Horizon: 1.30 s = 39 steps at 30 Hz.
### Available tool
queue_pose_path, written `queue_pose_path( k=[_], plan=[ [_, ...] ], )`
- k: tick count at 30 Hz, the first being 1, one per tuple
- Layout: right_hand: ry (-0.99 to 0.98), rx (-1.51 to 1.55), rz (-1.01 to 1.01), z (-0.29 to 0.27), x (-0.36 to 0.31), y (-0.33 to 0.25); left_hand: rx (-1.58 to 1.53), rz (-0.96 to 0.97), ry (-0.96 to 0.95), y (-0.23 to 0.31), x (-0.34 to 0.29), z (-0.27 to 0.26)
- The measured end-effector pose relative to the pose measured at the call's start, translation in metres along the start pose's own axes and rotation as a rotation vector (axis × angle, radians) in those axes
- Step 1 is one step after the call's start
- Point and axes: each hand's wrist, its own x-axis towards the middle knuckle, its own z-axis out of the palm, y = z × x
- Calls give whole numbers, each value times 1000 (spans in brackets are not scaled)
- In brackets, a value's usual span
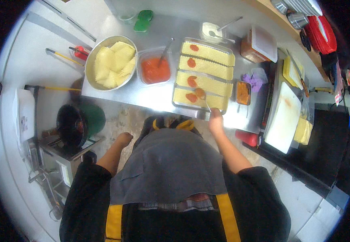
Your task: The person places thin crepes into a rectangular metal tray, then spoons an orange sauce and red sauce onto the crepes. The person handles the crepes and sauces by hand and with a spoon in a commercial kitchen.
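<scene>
My right hand is closed round the handle of a spoon. The spoon's bowl is over the nearest of several ridged pasta sheets, which lie side by side on a metal tray. Each pasta sheet carries a patch of red sauce toward its left end. Left of the tray stands a clear plastic tub of red sauce with a utensil in it. Farther left, a round metal bowl holds a pile of pasta sheets. My left hand hangs below the table edge, fingers curled, apart from everything.
Right of the tray are a small container of orange-brown filling, purple cloth or gloves and a lidded tub. A white-filled tub stands behind it. White cutting boards lie farther right; a dark bin stands lower left.
</scene>
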Motion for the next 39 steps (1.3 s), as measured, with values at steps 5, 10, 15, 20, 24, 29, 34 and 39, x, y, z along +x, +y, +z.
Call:
queue_pose_path(
  k=[5, 10, 15, 20, 24, 29, 34, 39],
  plan=[
    [-429, 1097, 501, -37, 12, -54, -1010, -469, 141, 8, -23, -1],
    [-346, 374, -78, -40, 59, -158, -962, -515, 111, -7, -51, 22],
    [-321, -415, -345, 15, 114, -261, -963, -639, 84, -26, -81, 61],
    [-407, -579, -310, 92, 145, -296, -1074, -666, 108, -42, -103, 89],
    [-383, -519, -199, 105, 151, -283, -1241, -697, 166, -51, -108, 113],
    [-375, -384, -267, 64, 143, -261, -984, -657, 96, -51, -102, 106],
    [-329, -96, -163, 42, 122, -243, -868, -415, 154, -65, -104, 70],
    [-256, 180, -110, 21, 96, -223, -915, -454, 123, -105, -69, 44]
  ],
)
